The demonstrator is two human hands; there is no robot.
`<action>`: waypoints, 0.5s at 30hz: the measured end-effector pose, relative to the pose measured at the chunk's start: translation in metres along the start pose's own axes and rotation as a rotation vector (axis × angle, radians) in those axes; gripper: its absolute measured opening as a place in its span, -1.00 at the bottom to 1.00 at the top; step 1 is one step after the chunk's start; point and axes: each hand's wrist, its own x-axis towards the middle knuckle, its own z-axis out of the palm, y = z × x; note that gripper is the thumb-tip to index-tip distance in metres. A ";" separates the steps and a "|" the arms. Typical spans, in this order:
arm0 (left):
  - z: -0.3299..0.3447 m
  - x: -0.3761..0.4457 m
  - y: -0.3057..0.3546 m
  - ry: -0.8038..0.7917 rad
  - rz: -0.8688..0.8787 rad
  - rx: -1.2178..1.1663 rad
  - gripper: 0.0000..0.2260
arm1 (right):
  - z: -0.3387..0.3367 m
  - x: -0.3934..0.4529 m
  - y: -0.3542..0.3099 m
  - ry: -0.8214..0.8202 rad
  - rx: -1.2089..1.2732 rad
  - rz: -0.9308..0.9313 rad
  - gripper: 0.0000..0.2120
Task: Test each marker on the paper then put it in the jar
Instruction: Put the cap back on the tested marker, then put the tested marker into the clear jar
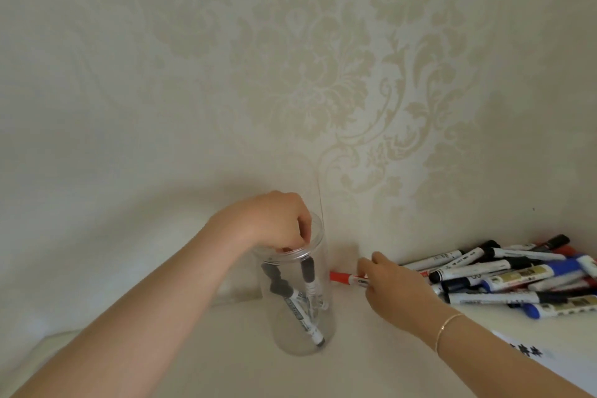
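Markers already tested stand inside the jar (298, 294), where your left hand (274, 223) curls over the rim, whether holding one I cannot tell. Your right hand (392, 284) pinches a red marker (347, 278) lying just right of the jar. Lift it clear, uncap, and test on the paper (549, 362) before dropping it in.

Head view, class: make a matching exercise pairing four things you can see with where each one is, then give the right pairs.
Things:
1 left hand
2 red marker
3 pile of markers
4 paper

Places:
a at the lower right edge
b gripped by the right hand
c at the mouth of the jar
d against the wall on the right

Pairs: 1-c, 2-b, 3-d, 4-a
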 end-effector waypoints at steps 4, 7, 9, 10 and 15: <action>0.000 0.016 0.004 -0.298 -0.010 -0.063 -0.79 | -0.018 0.001 -0.007 0.021 0.245 0.067 -0.84; -0.005 0.011 0.005 -0.257 -0.013 -0.020 -0.81 | -0.037 -0.001 -0.008 0.076 0.605 0.193 -0.88; -0.010 0.001 0.008 0.094 0.023 0.088 -0.84 | -0.053 -0.004 -0.004 0.117 0.815 0.254 -0.89; -0.010 -0.007 0.015 0.304 0.053 0.109 -0.83 | -0.062 -0.007 -0.002 0.111 0.899 0.268 -0.91; 0.024 -0.018 0.056 0.416 0.424 0.201 -0.64 | -0.082 -0.020 0.018 0.060 1.167 0.263 -0.93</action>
